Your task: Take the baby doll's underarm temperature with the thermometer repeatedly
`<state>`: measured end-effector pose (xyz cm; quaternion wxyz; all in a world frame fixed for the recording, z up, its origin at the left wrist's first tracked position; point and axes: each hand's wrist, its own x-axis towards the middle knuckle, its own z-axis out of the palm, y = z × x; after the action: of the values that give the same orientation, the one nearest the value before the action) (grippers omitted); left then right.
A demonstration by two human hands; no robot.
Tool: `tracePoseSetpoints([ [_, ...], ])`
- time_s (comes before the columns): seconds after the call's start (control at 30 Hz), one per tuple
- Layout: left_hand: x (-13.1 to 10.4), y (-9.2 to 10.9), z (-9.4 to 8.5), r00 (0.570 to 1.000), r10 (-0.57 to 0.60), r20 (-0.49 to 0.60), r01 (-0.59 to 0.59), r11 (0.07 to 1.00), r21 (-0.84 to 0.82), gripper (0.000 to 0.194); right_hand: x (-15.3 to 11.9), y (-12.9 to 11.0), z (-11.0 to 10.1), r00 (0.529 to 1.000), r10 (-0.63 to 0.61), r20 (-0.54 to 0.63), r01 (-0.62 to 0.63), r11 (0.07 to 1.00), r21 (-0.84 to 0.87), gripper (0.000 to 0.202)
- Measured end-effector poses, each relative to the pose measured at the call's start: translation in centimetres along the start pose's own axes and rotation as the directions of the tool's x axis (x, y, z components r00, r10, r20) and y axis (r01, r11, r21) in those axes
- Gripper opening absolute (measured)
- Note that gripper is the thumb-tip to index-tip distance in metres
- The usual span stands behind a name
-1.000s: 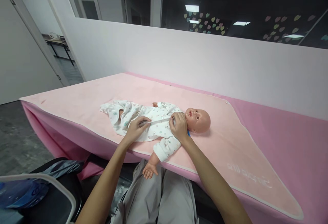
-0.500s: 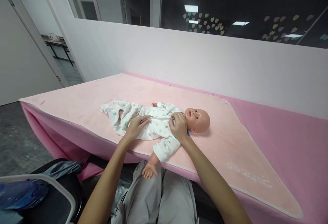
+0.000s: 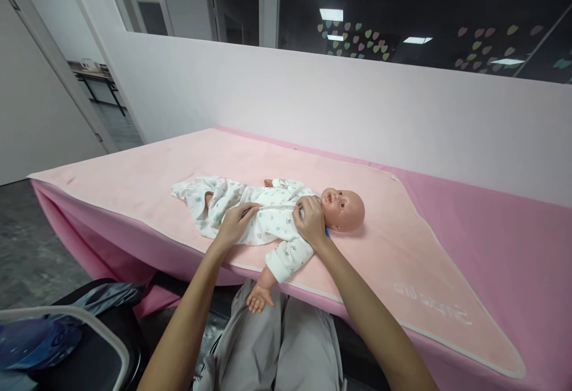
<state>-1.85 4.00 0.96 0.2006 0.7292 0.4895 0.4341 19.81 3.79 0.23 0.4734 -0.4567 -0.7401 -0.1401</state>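
A baby doll (image 3: 347,209) lies on its back with its head to the right, dressed in a white printed romper (image 3: 273,221). At the waist, my left hand (image 3: 236,221) is closed on the edge of the romper's front opening. My right hand (image 3: 309,218) pinches the same front edge up at the collar, close to the doll's chin, and its fingertips are partly hidden. Between my hands the front edge runs in a fairly straight line. The doll's near arm (image 3: 263,289) hangs over the table edge above my lap. A bit of blue shows under the collar.
Beneath the doll, a pale pink mat (image 3: 379,278) covers a table with a darker pink cloth (image 3: 504,230). A white wall (image 3: 313,105) stands behind it. At lower left is a black chair (image 3: 111,331) with a blue plastic bottle (image 3: 40,340) on it.
The view has shifted very slightly. Both hands keep their places on the romper, and the doll lies as before.
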Motion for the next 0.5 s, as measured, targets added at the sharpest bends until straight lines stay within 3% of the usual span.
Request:
tracePoseSetpoints([
  [0.33, -0.43, 0.1, -0.39, 0.998, -0.041, 0.047, 0.041, 0.999, -0.006, 0.033, 0.04, -0.12, -0.09, 1.0, 0.004, -0.003, -0.004, 1.0, 0.008, 0.009],
  [0.5, -0.62, 0.05, -0.49, 0.998, -0.002, 0.06, 0.005, 0.999, -0.045, 0.037, 0.09, -0.14, -0.11, 1.0, 0.007, 0.001, -0.007, 1.0, 0.012, 0.01],
])
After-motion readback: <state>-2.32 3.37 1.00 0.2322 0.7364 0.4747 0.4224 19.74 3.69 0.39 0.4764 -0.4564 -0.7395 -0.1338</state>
